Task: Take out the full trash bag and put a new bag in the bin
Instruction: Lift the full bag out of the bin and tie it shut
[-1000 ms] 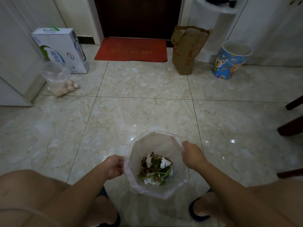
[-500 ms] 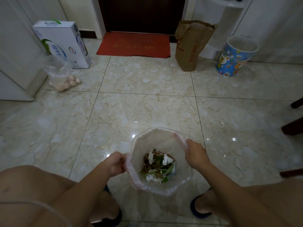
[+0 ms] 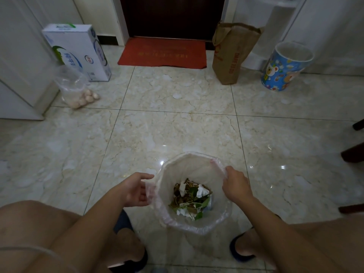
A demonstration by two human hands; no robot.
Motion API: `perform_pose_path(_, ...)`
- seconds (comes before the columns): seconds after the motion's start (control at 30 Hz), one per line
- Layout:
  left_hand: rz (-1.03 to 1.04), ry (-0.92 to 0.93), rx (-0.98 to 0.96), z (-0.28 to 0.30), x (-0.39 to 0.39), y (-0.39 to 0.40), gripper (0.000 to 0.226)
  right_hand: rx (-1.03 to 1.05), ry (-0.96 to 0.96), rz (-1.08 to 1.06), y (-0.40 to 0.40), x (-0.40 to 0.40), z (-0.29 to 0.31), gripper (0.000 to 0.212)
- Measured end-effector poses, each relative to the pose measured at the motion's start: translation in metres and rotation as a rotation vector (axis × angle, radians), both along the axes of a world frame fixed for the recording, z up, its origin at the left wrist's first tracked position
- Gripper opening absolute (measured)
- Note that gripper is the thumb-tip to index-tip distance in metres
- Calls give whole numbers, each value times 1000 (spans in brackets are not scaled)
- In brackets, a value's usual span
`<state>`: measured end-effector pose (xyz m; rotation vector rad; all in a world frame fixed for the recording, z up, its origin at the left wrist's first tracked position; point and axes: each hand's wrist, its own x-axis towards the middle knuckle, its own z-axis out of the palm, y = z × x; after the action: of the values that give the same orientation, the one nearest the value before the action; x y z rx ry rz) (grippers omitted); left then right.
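**Bag rim: right pinched, left loose**

While right hand (image 3: pixel 235 186) pinches the trash bag (image 3: pixel 194 226) rim, left hand (image 3: pixel 136 191) sits spread at the opposite edge, fingers loose on plastic. Bag stands on floor (image 3: pixel 177 131) between the feet, scraps inside.

head view — looking down, forward, close

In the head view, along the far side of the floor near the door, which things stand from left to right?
Milk carton box → red doormat → brown paper bag → blue cartoon-print bin.
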<state>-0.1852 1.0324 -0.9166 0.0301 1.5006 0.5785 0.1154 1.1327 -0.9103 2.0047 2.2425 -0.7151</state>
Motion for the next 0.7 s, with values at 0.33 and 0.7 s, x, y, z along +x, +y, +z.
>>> perform_pose_path(0.33,-47,60,27,8,12,-3,73,-6,24,-31,-2,-6,2,21)
perform_pose_path(0.7,-50,75,31,6,13,0,40,-39,9,-33,-4,-4,4,25)
